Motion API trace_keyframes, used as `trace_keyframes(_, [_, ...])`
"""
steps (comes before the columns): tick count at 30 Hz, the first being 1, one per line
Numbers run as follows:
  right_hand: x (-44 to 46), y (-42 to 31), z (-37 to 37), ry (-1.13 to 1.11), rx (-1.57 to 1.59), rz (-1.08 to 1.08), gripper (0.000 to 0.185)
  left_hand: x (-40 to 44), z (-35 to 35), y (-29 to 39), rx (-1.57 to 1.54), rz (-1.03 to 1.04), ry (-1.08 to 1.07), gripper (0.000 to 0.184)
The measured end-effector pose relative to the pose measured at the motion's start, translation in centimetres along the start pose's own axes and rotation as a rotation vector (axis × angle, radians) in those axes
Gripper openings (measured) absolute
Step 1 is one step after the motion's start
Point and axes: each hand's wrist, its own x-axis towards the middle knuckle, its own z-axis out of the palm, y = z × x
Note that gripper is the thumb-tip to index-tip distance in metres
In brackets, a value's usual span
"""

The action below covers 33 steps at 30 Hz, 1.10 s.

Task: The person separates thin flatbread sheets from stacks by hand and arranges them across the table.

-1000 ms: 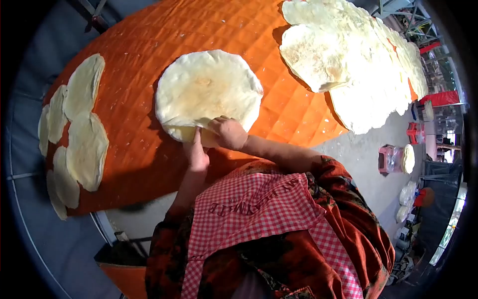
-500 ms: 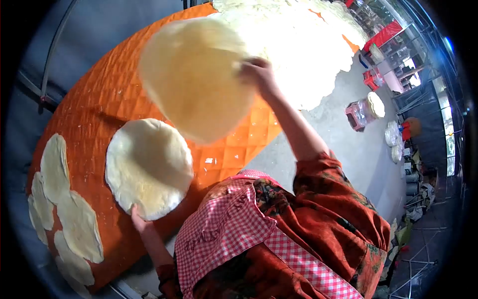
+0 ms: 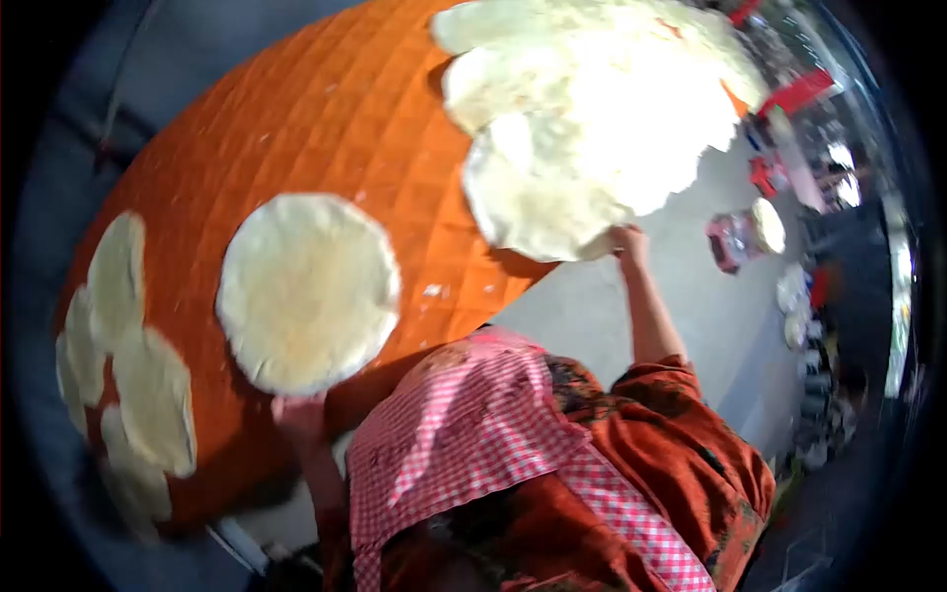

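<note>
My right hand (image 3: 628, 240) is closed on the near edge of a thin, pale round flatbread (image 3: 538, 212). That flatbread lies at the lower left of a broad, brightly lit spread of overlapping flatbreads (image 3: 631, 109). On the orange quilted cover, left of centre, rests a thick round of the same pale bread, perhaps a stack (image 3: 308, 291). My left hand (image 3: 299, 409) touches its near edge, with the fingers hidden beneath and blurred.
Several more flatbreads (image 3: 153, 395) overlap at the left end of the orange cover (image 3: 286, 128). Beyond the cover's right edge is grey floor (image 3: 582, 316), with a pink stool bearing a wrapped pale stack (image 3: 740, 237). Bags and containers line the far right.
My right hand has carried the flatbread from above the cover to the right and laid it against the spread. My left hand remains at the thick round's near edge.
</note>
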Motion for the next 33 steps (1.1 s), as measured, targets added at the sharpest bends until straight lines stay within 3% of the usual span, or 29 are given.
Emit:
trace_keyframes(1, [0.2,-0.2,-0.2,0.056,0.008,0.006,0.022,-0.7,5.0,-0.1,0.031,0.027,0.293,0.055])
trace_keyframes(2, [1.6,0.5,-0.9,0.083,-0.092,0.052,0.024,0.0,1.5,-0.3,0.044,0.061,0.025,0.053])
trace_keyframes(3, [6.5,4.2,-2.5,0.114,-0.387,-0.05,0.033,-0.1,1.6,-0.3,0.165,0.066,0.011,0.052])
trace_keyframes(5, [-3.2,-2.0,4.6,0.656,-0.998,-0.66,0.042,0.9,1.1,-0.5,-0.061,0.052,0.002,0.053])
trace_keyframes(8, [-9.6,-5.1,15.3,-0.05,-0.498,-0.848,0.04,1.2,0.9,-0.5,-0.08,0.048,-0.007,0.048])
trace_keyframes(9, [-13.9,-7.5,19.1,-0.52,-0.324,-0.168,0.04,1.2,1.1,-0.6,-0.031,0.059,0.029,0.046])
trace_keyframes(10, [-14.5,-4.8,22.8,-0.993,-0.249,-0.395,0.04,1.4,1.6,-0.7,0.018,0.072,0.062,0.045])
trace_keyframes(11, [-20.8,-8.2,26.2,-1.214,-0.496,-0.584,0.041,1.7,1.9,-0.7,0.067,0.089,0.09,0.043])
trace_keyframes(13, [-28.5,-7.8,31.0,-1.387,-0.449,-0.89,0.045,2.0,1.7,-0.5,0.129,0.088,0.154,0.039])
trace_keyframes(15, [-31.5,-4.8,35.1,-1.344,-0.442,-1.225,0.043,1.9,2.2,-0.6,0.078,0.079,0.222,0.04])
trace_keyframes(18, [-32.1,-4.7,37.1,-1.413,-0.593,-1.111,0.033,1.8,2.4,-0.5,0.138,0.08,0.198,0.045])
trace_keyframes(19, [-31.9,-4.4,37.4,-1.292,-0.344,-1.188,0.02,1.7,3.0,-0.8,0.142,0.097,0.201,0.046])
trace_keyframes(21, [-30.8,-3.9,38.0,-1.288,-0.591,-1.121,0.022,1.7,1.8,-1.3,0.221,0.149,0.279,0.048])
trace_keyframes(23, [-29.6,-1.8,39.3,-1.355,-0.634,-1.267,0.019,2.5,-0.6,-2.2,0.375,0.229,0.363,0.047])
trace_keyframes(24, [-30.3,-2.2,39.0,-1.366,-0.455,-1.27,0.015,2.3,0.4,-2.2,0.427,0.294,0.255,0.045])
trace_keyframes(25, [-28.2,8.8,43.4,-1.059,-0.474,-1.261,0.013,2.0,1.1,-2.2,0.464,0.357,0.118,0.043])
trace_keyframes(27, [-30.0,-1.7,41.6,-1.195,-0.655,-1.34,0.013,2.2,0.9,-2.2,0.367,0.262,0.326,0.043])
trace_keyframes(29, [-28.2,-6.6,43.8,-1.219,-0.607,-1.127,0.009,2.8,-2.5,-2.3,0.821,0.414,0.326,0.043])
trace_keyframes(30, [-25.0,-8.0,46.7,-1.369,-0.431,-1.105,0.008,2.9,-4.2,-2.4,1.037,0.5,0.356,0.044])
trace_keyframes(31, [-21.6,-11.5,48.2,-1.384,-0.415,-1.154,0.009,2.3,0.2,-2.1,0.504,0.329,0.488,0.043])
trace_keyframes(32, [-18.3,-15.1,49.8,-1.399,-0.398,-1.203,0.01,3.4,-2.2,-1.6,0.669,0.294,0.516,0.043])
trace_keyframes(33, [-15.7,-20.1,49.5,-1.17,-0.7,-1.353,0.01,4.1,-7.1,-0.9,0.834,0.26,0.548,0.042])
